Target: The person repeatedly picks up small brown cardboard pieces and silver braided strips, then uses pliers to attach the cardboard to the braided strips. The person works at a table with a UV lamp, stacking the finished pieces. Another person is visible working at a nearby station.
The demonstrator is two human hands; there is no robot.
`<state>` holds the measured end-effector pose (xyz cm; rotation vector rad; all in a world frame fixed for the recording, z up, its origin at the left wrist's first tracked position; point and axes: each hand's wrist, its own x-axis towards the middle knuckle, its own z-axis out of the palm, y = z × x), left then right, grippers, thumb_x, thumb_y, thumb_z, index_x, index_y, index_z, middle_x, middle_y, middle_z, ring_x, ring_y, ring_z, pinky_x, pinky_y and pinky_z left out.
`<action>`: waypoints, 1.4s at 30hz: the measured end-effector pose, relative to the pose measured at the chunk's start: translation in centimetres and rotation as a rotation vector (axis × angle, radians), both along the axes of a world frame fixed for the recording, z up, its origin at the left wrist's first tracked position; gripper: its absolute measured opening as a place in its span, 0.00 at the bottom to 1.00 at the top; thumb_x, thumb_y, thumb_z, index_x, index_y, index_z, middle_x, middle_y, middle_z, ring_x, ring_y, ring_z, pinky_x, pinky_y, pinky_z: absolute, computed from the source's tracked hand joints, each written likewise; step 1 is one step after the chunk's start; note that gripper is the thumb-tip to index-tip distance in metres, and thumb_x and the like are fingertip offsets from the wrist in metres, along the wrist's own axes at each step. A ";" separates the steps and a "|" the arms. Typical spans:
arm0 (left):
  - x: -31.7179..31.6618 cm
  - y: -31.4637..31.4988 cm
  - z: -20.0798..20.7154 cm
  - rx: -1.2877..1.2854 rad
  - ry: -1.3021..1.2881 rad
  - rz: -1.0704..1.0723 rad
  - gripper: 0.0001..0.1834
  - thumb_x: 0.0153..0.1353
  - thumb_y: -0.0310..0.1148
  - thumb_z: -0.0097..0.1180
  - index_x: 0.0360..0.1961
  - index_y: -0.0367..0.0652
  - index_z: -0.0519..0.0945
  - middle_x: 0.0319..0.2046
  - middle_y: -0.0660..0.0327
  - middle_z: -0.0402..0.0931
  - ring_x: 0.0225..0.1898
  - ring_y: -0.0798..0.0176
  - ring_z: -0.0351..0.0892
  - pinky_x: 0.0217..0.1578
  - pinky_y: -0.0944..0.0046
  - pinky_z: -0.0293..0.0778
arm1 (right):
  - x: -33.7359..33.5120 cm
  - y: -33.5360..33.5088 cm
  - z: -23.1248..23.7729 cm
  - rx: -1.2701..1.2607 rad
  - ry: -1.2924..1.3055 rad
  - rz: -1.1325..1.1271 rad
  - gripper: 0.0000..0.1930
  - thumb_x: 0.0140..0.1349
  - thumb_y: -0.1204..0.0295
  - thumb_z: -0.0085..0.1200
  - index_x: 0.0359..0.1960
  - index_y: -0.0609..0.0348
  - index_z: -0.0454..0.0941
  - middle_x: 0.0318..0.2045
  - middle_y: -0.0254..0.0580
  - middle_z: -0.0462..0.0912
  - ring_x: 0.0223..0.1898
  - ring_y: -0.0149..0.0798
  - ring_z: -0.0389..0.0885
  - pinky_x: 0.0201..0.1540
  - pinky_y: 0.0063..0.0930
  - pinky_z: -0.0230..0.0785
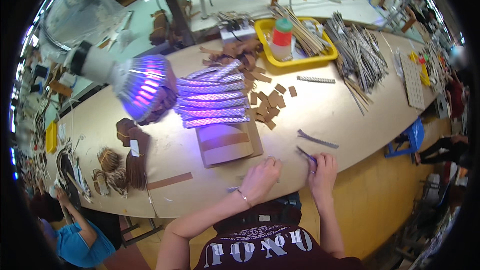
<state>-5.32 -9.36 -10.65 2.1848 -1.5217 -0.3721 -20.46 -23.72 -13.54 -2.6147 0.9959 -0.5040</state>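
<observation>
My left hand (262, 177) is closed near the front edge of the table. Small grey ends show beside it, but what its fingers pinch is mostly hidden. To its right, my right hand (324, 170) grips a slim dark pointed tool (304, 153) with a purplish part by the fingers; its exact kind is unclear. Just beyond that tool lies a short grey braided strip (318, 140). Ahead of my left hand sits a curved cardboard form (225, 145) with a brown band across it. Silvery braided straps (215, 100) lie in a row behind and against the form.
A lamp (142, 87) glows purple over the straps. Brown cut pieces (270, 102) are scattered beside them. Farther back stand a yellow tray (300, 60) holding a bottle (281, 40) and a pile of grey strips (360, 52). Brown bundles (136, 152) lie left. Another person (85, 237) sits lower left.
</observation>
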 end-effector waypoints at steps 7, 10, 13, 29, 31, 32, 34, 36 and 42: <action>5.6 4.1 7.7 -0.680 1.297 0.445 0.06 0.62 0.24 0.58 0.40 0.37 0.76 0.37 0.61 0.78 0.40 0.68 0.81 0.42 0.66 0.82 | 3.0 0.1 3.0 0.751 -0.590 -0.053 0.10 0.69 0.76 0.46 0.49 0.64 0.68 0.39 0.44 0.79 0.34 0.32 0.79 0.39 0.27 0.73; 8.5 5.2 7.8 -0.847 1.410 0.595 0.05 0.62 0.23 0.57 0.39 0.37 0.76 0.36 0.60 0.78 0.39 0.67 0.81 0.42 0.65 0.83 | 6.1 0.6 6.1 1.007 -0.701 0.133 0.16 0.68 0.74 0.46 0.56 0.60 0.62 0.39 0.42 0.79 0.38 0.29 0.77 0.41 0.23 0.72; 9.8 5.6 6.8 -0.979 1.405 0.577 0.05 0.62 0.23 0.56 0.38 0.38 0.75 0.37 0.59 0.79 0.38 0.64 0.82 0.39 0.66 0.83 | 9.9 1.4 8.8 1.137 -0.722 0.232 0.17 0.64 0.76 0.46 0.55 0.60 0.62 0.40 0.41 0.77 0.36 0.27 0.75 0.39 0.18 0.68; 10.1 5.1 7.0 -1.070 1.372 0.536 0.10 0.61 0.19 0.57 0.44 0.32 0.78 0.42 0.58 0.79 0.45 0.68 0.79 0.48 0.65 0.78 | 19.4 4.3 15.3 0.048 -0.224 0.574 0.08 0.54 0.78 0.62 0.37 0.56 0.83 0.32 0.37 0.83 0.25 0.32 0.78 0.28 0.23 0.60; 9.4 5.3 6.7 -1.051 1.456 0.547 0.10 0.60 0.18 0.57 0.44 0.33 0.78 0.42 0.59 0.80 0.45 0.68 0.79 0.48 0.67 0.77 | 19.3 4.6 15.8 0.069 -0.073 0.704 0.09 0.52 0.76 0.63 0.37 0.54 0.84 0.26 0.36 0.82 0.24 0.35 0.77 0.28 0.26 0.56; 9.1 5.5 6.4 -1.071 1.499 0.533 0.11 0.60 0.18 0.58 0.44 0.33 0.78 0.42 0.59 0.80 0.45 0.68 0.79 0.48 0.68 0.76 | 19.3 4.7 15.9 0.117 -0.023 0.704 0.09 0.51 0.75 0.64 0.36 0.52 0.84 0.22 0.32 0.80 0.22 0.35 0.74 0.30 0.28 0.55; 8.7 6.6 5.6 -0.994 1.271 0.585 0.12 0.59 0.20 0.60 0.45 0.35 0.79 0.42 0.59 0.80 0.45 0.69 0.78 0.46 0.69 0.75 | 19.6 4.6 15.9 0.171 0.012 0.756 0.09 0.50 0.75 0.64 0.35 0.52 0.84 0.22 0.32 0.80 0.22 0.35 0.72 0.31 0.28 0.55; 8.4 8.1 4.4 -0.909 1.040 0.720 0.14 0.58 0.24 0.62 0.46 0.36 0.79 0.43 0.58 0.79 0.46 0.69 0.77 0.45 0.69 0.74 | 20.0 4.2 15.9 0.176 0.061 0.787 0.09 0.50 0.74 0.65 0.34 0.52 0.84 0.22 0.33 0.81 0.21 0.36 0.70 0.32 0.28 0.54; 6.5 10.5 -0.1 -0.671 0.780 1.026 0.18 0.55 0.29 0.65 0.48 0.39 0.81 0.46 0.54 0.78 0.46 0.65 0.76 0.42 0.69 0.72 | 20.1 4.2 16.0 0.201 0.288 0.867 0.18 0.41 0.80 0.54 0.37 0.48 0.81 0.26 0.33 0.81 0.28 0.39 0.77 0.38 0.33 0.55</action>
